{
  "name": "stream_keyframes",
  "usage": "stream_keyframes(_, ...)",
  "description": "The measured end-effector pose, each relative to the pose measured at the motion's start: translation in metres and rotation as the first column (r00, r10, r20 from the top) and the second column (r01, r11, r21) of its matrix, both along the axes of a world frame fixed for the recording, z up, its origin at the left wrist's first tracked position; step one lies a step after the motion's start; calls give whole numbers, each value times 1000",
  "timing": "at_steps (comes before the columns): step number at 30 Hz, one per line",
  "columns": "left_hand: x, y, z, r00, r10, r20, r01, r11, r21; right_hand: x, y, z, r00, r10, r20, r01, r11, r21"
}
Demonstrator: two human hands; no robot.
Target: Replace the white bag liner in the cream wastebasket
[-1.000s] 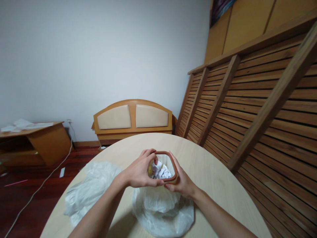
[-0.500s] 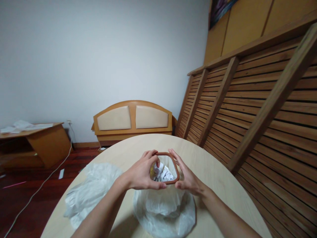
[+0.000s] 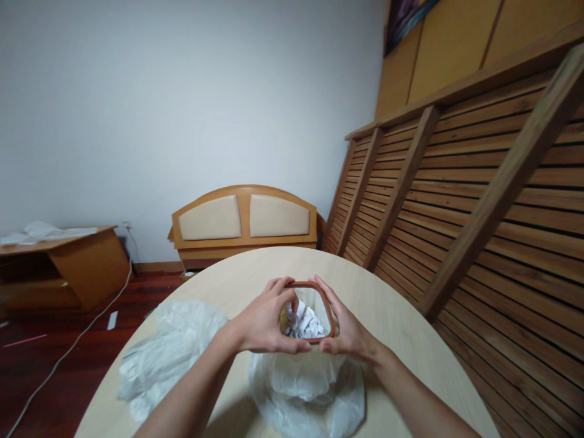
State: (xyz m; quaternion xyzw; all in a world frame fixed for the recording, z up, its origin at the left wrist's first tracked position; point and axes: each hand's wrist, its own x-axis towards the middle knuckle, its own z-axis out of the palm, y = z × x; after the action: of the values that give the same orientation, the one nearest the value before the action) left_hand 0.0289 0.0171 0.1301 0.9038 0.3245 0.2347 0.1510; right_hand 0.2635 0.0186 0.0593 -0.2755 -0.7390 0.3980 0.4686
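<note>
A small bin with a rounded brown rim (image 3: 329,307) is between my hands, above the round table. Crumpled white paper (image 3: 311,325) lies inside it, with a bit of something yellow at the left. My left hand (image 3: 269,316) grips the rim's left side, one finger curled over into the opening and the thumb along the near edge. On the right side, my right hand (image 3: 349,328) holds the rim with fingers outside and thumb at the near corner. A translucent white plastic bag (image 3: 314,395) hangs around the bin's lower part and spreads toward me, hiding its body.
The round pale table (image 3: 392,316) carries a heap of white plastic bags (image 3: 176,344) at the left. Beyond it stand a headboard (image 3: 245,216) and a low wooden desk (image 3: 91,267). Slatted wooden panels (image 3: 438,201) lean along the right. A cable (image 3: 77,340) crosses the floor.
The bin, both hands on its rim and the bag below have shifted slightly to the right. My thumbs are a little closer together at the near edge.
</note>
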Motion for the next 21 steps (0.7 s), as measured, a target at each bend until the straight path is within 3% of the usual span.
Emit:
stream_keyframes(15,2,1,0,1000,-8,5,8,1000,-17,-3,3,-7,987,39,-154,-48,997,-58)
stream_keyframes(21,1,1,-2,1000,-2,7,3,1000,-9,-3,3,-5,992,15,-129,-21,999,-41)
